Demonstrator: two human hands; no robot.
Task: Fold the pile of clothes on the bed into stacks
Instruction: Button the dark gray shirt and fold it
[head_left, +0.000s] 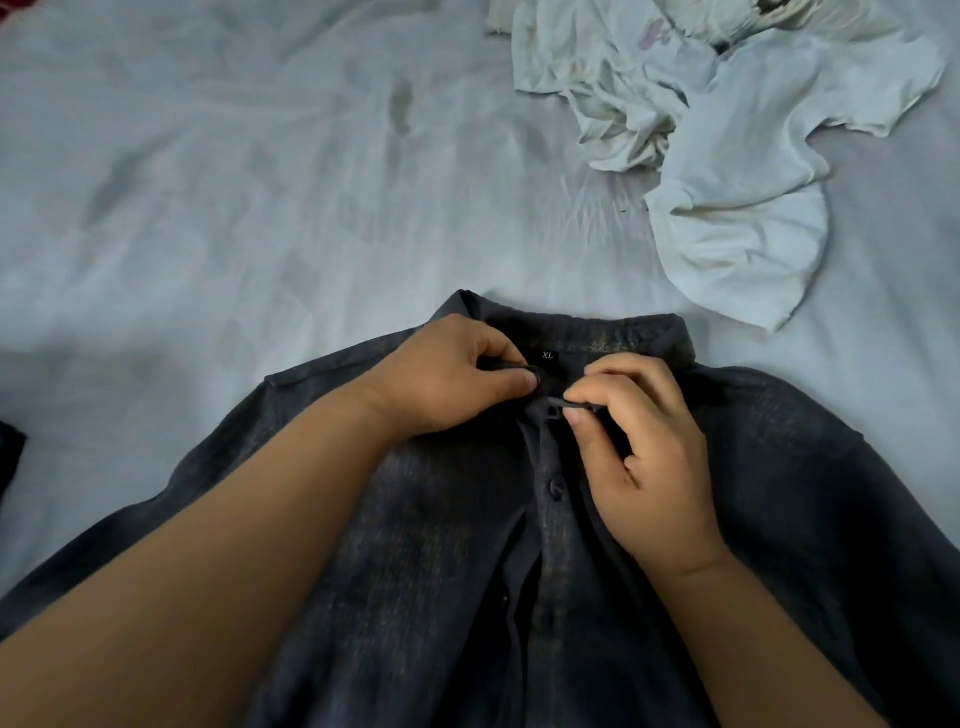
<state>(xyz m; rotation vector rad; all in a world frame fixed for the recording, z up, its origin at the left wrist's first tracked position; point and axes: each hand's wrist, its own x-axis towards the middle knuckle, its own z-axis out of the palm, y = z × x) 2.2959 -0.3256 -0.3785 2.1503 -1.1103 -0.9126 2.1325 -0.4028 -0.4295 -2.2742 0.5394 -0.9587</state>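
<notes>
A dark grey button-up shirt (779, 493) lies front-up on the bed, collar pointing away from me, an XL label showing inside the neck. My left hand (447, 374) pinches the left edge of the placket just below the collar. My right hand (639, 452) pinches the opposite placket edge at the top button. A lower button sits fastened on the placket between my forearms. A crumpled heap of white clothes (727, 156) lies at the upper right.
The pale blue patterned bedsheet (234, 182) spreads across the left and far side. A piece of dark fabric (8, 457) pokes in at the left edge.
</notes>
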